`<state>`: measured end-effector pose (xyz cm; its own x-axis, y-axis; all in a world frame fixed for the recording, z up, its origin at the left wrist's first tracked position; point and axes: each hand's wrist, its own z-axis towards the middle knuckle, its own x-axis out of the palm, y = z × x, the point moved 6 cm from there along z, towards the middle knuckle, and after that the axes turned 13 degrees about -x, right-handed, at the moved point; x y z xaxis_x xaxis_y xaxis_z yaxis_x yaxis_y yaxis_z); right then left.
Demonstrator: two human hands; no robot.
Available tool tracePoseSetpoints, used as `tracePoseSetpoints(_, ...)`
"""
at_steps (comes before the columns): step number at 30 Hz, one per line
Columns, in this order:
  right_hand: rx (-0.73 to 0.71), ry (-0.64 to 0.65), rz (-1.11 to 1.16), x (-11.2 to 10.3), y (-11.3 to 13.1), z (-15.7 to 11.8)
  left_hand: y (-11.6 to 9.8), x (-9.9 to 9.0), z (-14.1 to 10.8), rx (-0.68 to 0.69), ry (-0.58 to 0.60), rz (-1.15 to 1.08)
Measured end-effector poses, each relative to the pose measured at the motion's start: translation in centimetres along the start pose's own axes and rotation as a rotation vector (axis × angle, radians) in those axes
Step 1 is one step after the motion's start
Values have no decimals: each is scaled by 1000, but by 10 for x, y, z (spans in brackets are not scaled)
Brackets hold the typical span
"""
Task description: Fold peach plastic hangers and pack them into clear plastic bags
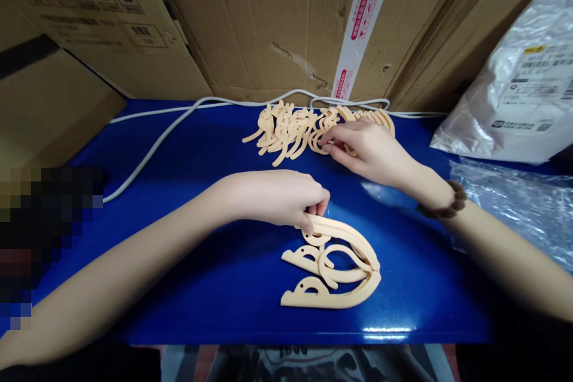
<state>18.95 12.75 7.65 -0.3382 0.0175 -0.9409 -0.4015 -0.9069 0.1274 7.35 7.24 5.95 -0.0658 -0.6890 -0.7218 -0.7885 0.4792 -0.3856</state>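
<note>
On the blue table, folded cream plastic hangers (349, 295) lie near the front with their arms pointing left and a round hook (323, 265) among them. My left hand (286, 197) pinches the end of the uppermost hanger arm between thumb and fingers. Farther back, my right hand (367, 146) reaches into a row of loose cream hanger parts. Its thumb and forefinger close on a curved hook piece (317, 140); the other fingers hide part of the row. To the left of that hand is a heap of hanger arms (284, 131).
Cardboard boxes (268, 18) stand along the back and left. A white cable (156, 146) runs across the rear of the table. At right are a white plastic parcel bag (505, 89) and clear plastic film (514, 203). The table's front edge (286, 337) is near me.
</note>
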Motion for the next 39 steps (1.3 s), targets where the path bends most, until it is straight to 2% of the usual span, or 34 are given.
tracePoseSetpoints(6, 4, 142, 94, 10, 13, 3, -1, -6, 4, -26, -154, 45)
tracePoseSetpoints(11, 3, 211, 109, 14, 18, 2, 0, -8, 10, 62, -291, 43)
tracePoseSetpoints(16, 54, 273, 120, 16, 15, 0, 7, -8, 11, 61, -317, 95)
tracePoseSetpoints(20, 104, 199, 91, 11, 11, 0, 15, -17, 5, 50, -388, 93)
tracePoseSetpoints(24, 141, 118, 181, 10, 9, -1, 27, -30, 1, 48, -472, 56)
tracePoseSetpoints(30, 163, 124, 272, 12, 3, -3, 39, -41, 1, 0, -568, 17)
tracePoseSetpoints(35, 166, 73, 345, 9, 1, -2, 45, -51, 1, 36, -605, -168)
tracePoseSetpoints(39, 160, 42, 380, 9, 0, -3, 53, -55, 5, 39, -589, -383)
